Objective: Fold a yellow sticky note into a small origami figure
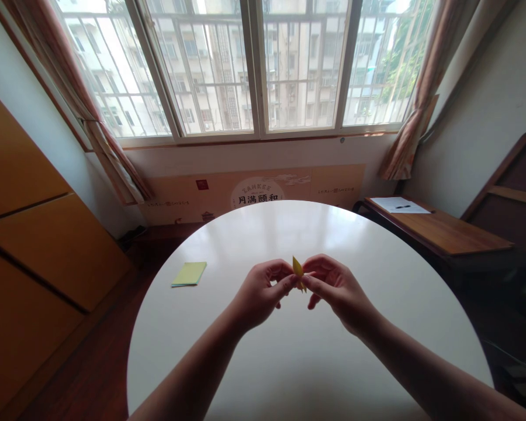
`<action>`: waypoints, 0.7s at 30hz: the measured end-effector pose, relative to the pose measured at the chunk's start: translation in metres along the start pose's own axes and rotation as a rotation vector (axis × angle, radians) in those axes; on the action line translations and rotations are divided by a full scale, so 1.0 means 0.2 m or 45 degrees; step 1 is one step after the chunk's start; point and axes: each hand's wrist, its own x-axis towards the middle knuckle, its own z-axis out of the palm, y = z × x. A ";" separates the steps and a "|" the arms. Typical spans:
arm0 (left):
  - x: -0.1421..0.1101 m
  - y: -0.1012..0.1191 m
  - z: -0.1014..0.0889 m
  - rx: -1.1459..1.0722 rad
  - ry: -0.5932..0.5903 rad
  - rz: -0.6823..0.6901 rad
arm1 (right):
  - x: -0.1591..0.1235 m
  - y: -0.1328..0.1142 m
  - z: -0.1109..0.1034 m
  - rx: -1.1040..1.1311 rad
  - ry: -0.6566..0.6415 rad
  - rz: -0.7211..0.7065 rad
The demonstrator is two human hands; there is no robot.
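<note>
A small piece of folded yellow paper (297,266) is held up above the white round table, its pointed tip upward and thin points showing below the thumbs. My left hand (267,289) pinches it from the left between thumb and fingers. From the right, my right hand (331,283) pinches the same paper, with its lower fingers curled loosely beneath. Both thumbs meet at the paper's middle and cover part of its folds. To the left on the table lies a stack of square yellow-green paper (189,273), with a bluish sheet at its bottom edge.
The white round table (228,362) fills the foreground. At the right stands a wooden side table (460,231) with a white sheet (398,205) and a dark pen on it, beside a chair (512,187). Orange-brown cabinets (61,251) stand left; a barred window (254,70) is ahead.
</note>
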 end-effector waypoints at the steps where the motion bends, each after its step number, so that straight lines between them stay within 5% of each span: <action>1: 0.00 0.00 0.00 0.007 0.003 0.004 | 0.00 0.00 0.00 0.002 -0.005 0.012; 21: -0.01 0.01 -0.01 0.203 0.122 0.078 | 0.01 0.01 0.00 -0.006 -0.030 0.099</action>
